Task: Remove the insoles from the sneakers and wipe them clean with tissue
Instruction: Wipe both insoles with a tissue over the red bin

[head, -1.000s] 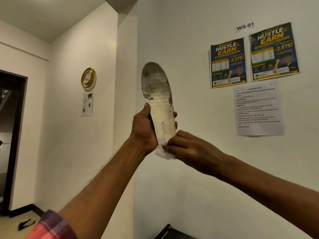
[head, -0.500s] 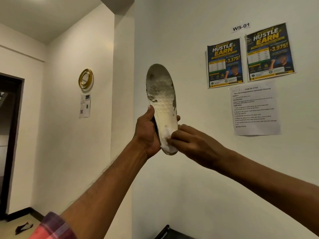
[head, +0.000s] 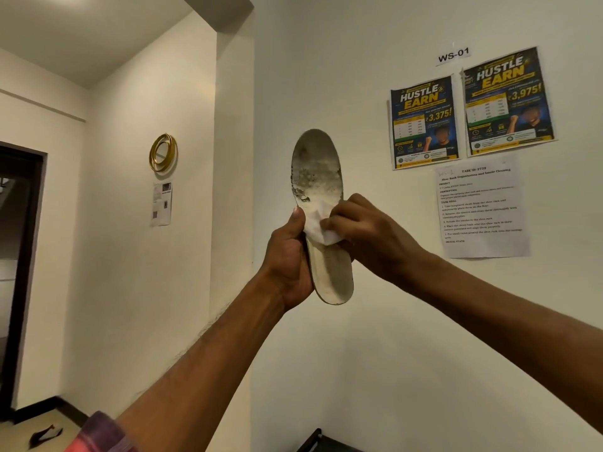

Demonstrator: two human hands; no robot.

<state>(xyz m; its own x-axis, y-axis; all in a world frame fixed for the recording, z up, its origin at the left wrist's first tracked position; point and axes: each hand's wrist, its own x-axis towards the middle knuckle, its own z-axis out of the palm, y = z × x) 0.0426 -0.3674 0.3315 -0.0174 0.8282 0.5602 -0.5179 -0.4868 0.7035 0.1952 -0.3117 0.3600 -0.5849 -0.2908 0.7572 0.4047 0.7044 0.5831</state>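
Observation:
A dirty white insole stands upright in front of the wall, toe end up, with grey stains on its upper half. My left hand grips its lower part from the left, thumb along the edge. My right hand presses a folded white tissue against the middle of the insole's face. The heel end shows below both hands. No sneaker is in view.
Two posters and a printed task sheet hang on the wall behind. A gold ring mirror hangs on the left wall beside a dark doorway. A dark rack corner shows at the bottom. A small dark object lies on the floor.
My right hand has moved the tissue up the insole, from the heel end to its middle. The heel end is now uncovered. My left hand keeps its grip.

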